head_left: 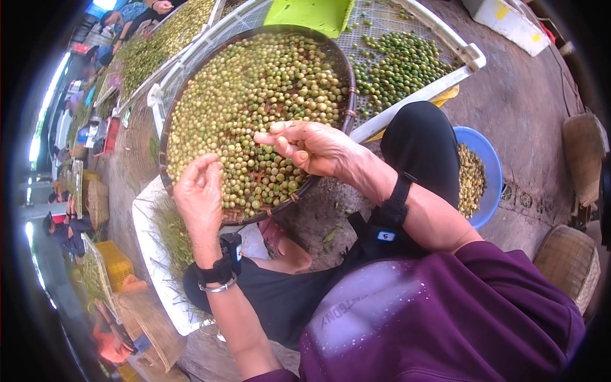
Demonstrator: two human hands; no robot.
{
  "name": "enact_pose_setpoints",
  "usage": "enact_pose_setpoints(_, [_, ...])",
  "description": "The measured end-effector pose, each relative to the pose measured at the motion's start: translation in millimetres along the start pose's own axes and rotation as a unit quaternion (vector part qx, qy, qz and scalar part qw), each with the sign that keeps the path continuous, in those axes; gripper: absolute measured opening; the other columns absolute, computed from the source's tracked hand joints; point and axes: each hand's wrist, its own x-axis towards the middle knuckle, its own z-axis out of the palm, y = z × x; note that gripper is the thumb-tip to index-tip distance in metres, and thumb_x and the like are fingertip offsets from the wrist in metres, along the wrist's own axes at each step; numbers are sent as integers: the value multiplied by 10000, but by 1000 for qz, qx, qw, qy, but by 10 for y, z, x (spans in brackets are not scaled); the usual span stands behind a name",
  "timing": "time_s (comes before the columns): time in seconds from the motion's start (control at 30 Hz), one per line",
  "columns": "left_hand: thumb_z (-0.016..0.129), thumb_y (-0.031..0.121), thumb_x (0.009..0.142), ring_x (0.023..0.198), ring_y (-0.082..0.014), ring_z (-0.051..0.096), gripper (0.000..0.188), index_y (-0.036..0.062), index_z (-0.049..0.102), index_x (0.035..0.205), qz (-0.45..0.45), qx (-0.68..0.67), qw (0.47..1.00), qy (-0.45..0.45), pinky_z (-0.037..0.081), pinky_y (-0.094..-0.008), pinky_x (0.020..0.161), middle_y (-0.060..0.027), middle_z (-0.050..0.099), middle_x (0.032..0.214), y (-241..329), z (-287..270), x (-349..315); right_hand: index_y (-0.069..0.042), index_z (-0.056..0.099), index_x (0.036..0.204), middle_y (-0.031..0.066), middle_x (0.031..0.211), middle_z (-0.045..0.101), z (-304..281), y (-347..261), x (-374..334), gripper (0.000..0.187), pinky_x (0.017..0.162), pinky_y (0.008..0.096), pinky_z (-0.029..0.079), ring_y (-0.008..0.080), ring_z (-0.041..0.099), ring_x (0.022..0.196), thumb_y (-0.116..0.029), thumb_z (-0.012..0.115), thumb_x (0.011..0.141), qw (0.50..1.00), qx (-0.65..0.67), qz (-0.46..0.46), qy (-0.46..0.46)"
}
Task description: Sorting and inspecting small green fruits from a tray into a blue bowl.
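Observation:
A round woven bamboo tray (352, 95) full of small round yellow-green fruits (254, 83) is tilted in front of me. Over its near left rim, my left hand (200, 191) has its fingertips pressed together in a pinch; anything between them is too small to make out. My right hand (315, 148) hovers above the fruits near the right side, its fingers bent together, and whatever they may hold is hidden. Brown woven bottom and reddish-brown bits show between the fruits below the hands. Each wrist wears a black strap, and the left one also a silver bangle.
Darker green fruits (401, 70) lie on a white-framed mesh rack (468, 57) beside a green plastic scoop (309, 14). A blue basin (490, 175) of pale fruits stands at my right. A white foam box (149, 210) with grassy stems is at left; other people work farther left.

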Motion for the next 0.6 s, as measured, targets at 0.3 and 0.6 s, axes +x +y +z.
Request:
enact_pose_setpoints(0.3, [643, 142, 816, 1132, -246, 528, 257, 73, 649, 1064, 81, 506, 831, 214, 414, -388, 937, -152, 592, 1166, -422, -1091, 47, -37, 498, 941, 31, 818, 566, 88, -54, -29, 158, 345, 127, 318, 13, 445, 523, -194, 505, 943, 996, -37, -72, 41])
enact_pose_setpoints(0.6, [677, 127, 733, 1226, -319, 401, 303, 178, 681, 1032, 117, 542, 820, 139, 342, -533, 965, -112, 546, 1229, -40, -558, 18, -32, 487, 946, -18, 753, 452, 127, -1465, -1645, 57, 456, 172, 378, 32, 438, 602, -84, 492, 925, 876, -173, -450, -9])
